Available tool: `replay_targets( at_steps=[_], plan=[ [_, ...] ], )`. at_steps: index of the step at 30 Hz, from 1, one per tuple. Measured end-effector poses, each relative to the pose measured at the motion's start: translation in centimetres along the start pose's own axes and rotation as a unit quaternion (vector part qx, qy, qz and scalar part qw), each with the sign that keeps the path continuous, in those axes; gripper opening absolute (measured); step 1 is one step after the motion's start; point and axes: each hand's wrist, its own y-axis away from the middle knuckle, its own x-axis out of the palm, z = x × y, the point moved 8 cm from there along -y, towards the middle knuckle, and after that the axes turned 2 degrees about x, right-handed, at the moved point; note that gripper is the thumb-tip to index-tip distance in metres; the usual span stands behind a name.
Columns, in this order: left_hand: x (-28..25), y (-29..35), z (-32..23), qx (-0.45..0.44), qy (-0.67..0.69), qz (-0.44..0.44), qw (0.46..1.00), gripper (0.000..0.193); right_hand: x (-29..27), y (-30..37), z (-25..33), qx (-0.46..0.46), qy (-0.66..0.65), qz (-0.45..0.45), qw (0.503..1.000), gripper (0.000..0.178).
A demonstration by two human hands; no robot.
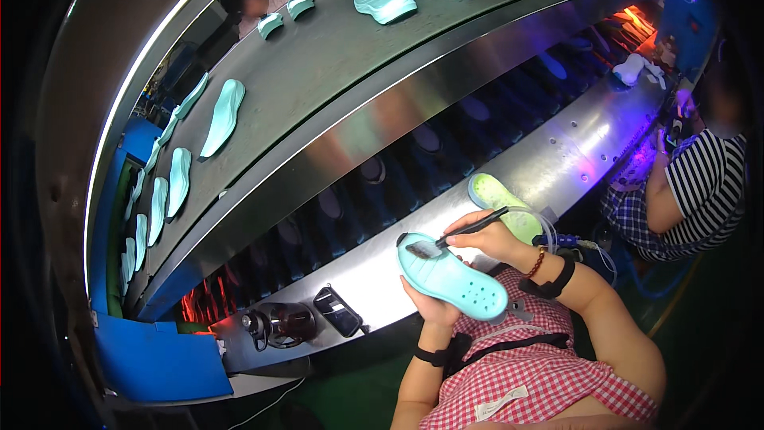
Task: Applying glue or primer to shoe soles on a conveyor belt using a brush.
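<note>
My left hand [430, 302] grips a light teal shoe sole [460, 280] from beneath, tilted in front of my checked apron. Small dark holes dot the sole's nearer end. In my right hand [495, 240] is a black-handled brush [480, 224], its bristles touching the sole's far end, where a dark smear shows. A clear tube [547, 227] curves beside my right wrist. Just beyond that wrist, a yellow-green sole [509, 205] lies on the metal ledge [382, 283], partly covered by my hand and forearm.
A dark bottle [288, 325] and a black phone-like device [341, 312] rest on the ledge at left. Above runs a belt [310, 72] carrying several teal soles. Red-orange glow marks both ends of the lower track. A co-worker in a striped top [704, 183] sits at right.
</note>
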Motion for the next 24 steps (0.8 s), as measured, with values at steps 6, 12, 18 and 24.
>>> replay_targets(
  at_steps=[6, 12, 18, 24],
  plan=[
    [-2.5, -1.2, -1.6, 0.110, -0.064, -0.091, 0.988, 0.069, 3.9, 3.6, 4.1, -0.221, 0.338, 0.111, 0.908, 0.021],
    [-0.4, 0.5, -4.0, 0.091, -0.083, -0.059, 0.991, 0.071, 2.7, 5.5, 2.9, -0.047, 0.303, 0.251, 0.918, 0.020],
    [2.2, 0.4, -1.5, 0.058, -0.035, -0.031, 0.997, 0.065, 2.3, 4.0, 4.0, -0.059, 0.193, 0.097, 0.975, 0.021],
    [2.4, 0.9, -1.4, 0.037, -0.033, 0.004, 0.999, 0.064, 0.8, 3.5, 5.3, -0.060, 0.125, 0.050, 0.989, 0.020]
  ],
)
